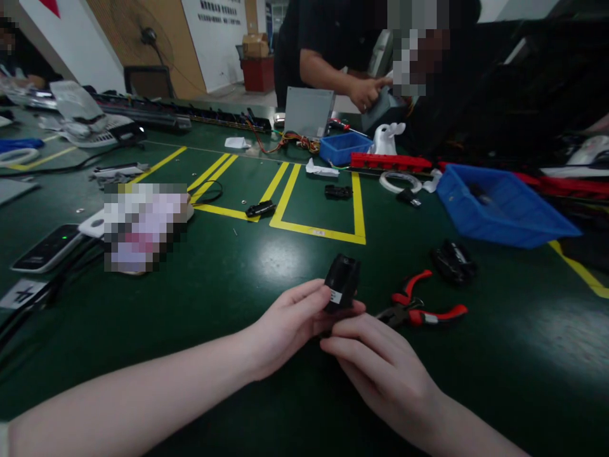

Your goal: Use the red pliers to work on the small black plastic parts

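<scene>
**Head camera: black housing pinched over green worktop**

Black housing [341, 282], small and boxy, held upright just above the worktop [247, 266] near its front edge, white sticker low on the near face. Left hand [290, 324] with grip clamped on the lower part, thumb and fingers pressed to either side. Right hand [375, 362] just beside, fingertips laid at the base of the housing against the left thumb. Fingers mostly straight, so hard to tell whether that grip is closed on anything.

Just right of the hands, red-handled pliers [419, 308] lying flat, handles spread, nose pointing toward the housing. Beyond the pliers, a second black part [453, 260] on the green surface. Farther right, a large blue bin [499, 206].

Mid-worktop, yellow tape lines [314, 230] marking out rectangles, with two small black pieces [260, 208] on and near them. At left, a phone [45, 247] lying flat with a green light showing.

On the far side, a small blue tray [343, 147], a red strip [390, 162] and a coil of white tubing [399, 181]. Behind those, a co-worker's hand [366, 92] resting on a grey object.
</scene>
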Motion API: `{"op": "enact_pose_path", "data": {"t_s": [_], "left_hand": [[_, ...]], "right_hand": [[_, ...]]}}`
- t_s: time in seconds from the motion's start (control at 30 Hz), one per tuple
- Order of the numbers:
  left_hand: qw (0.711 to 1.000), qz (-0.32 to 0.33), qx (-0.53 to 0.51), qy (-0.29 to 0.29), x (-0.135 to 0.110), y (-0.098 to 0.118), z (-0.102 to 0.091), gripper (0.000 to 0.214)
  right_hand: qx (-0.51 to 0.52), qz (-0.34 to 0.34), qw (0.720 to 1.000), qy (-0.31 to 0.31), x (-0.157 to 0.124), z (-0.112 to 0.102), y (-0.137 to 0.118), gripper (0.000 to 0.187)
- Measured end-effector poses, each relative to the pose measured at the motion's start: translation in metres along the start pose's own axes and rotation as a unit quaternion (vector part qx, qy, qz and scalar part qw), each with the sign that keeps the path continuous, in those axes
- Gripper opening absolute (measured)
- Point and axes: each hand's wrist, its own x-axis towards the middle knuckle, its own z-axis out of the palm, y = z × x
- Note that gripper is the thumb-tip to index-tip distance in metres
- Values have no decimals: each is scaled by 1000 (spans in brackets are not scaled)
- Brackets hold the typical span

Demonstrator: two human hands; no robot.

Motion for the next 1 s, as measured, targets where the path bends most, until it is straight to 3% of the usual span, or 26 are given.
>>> {"op": "enact_pose_path", "data": {"t_s": [0.1, 0.17, 0.27, 0.37, 0.53, 0.73, 1.0], "left_hand": [[982, 78, 174, -12, 1, 9, -6, 28], [920, 151, 360, -29, 1, 16, -9, 21], [821, 252, 508, -62, -3, 19, -12, 21], [777, 267, 564, -75, -8, 16, -13, 23], [754, 247, 606, -60, -8, 15, -16, 14], [737, 166, 649, -89, -5, 16, -18, 19], [753, 167, 630, -93, -4, 17, -16, 28]], "right_hand": [[7, 27, 999, 20, -3, -18, -3, 25], [2, 48, 999, 18, -5, -32, -5, 29], [-21, 58, 998, 16, -5, -48, -4, 31], [-28, 91, 995, 41, -4, -50, 1, 26], [5, 129, 991, 31, -3, -43, 7, 23], [42, 146, 987, -57, -5, -35, 17, 20], [46, 160, 981, -99, -10, -30, 18, 20]]}}
